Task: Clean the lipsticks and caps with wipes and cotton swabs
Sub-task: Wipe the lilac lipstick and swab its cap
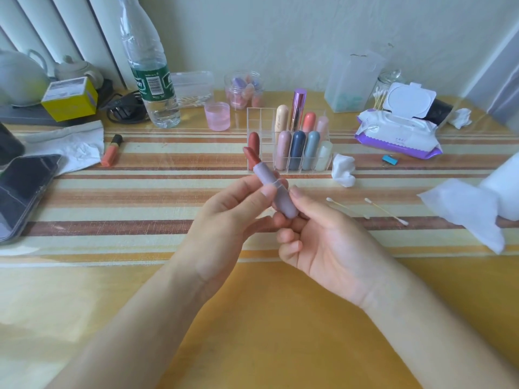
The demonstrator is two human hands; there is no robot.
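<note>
An uncapped lipstick (269,181) with a lilac body and a red-brown tip is held tilted above the striped table. My left hand (224,217) pinches its middle with thumb and fingers. My right hand (323,237) grips its lower end with curled fingers. Behind it stands a clear organizer (254,119) with several capped lipsticks. Two cotton swabs (386,211) lie to the right of my hands. An open purple wipes pack (398,133) sits at the back right. A crumpled wipe (343,170) lies by the organizer.
At the left are a phone (22,192), a tissue (73,147) and an orange lipstick (111,150). A water bottle (148,68), a pink jar lid (217,115) and a sponge jar (244,88) stand at the back. A white sheet (466,211) lies at the right edge.
</note>
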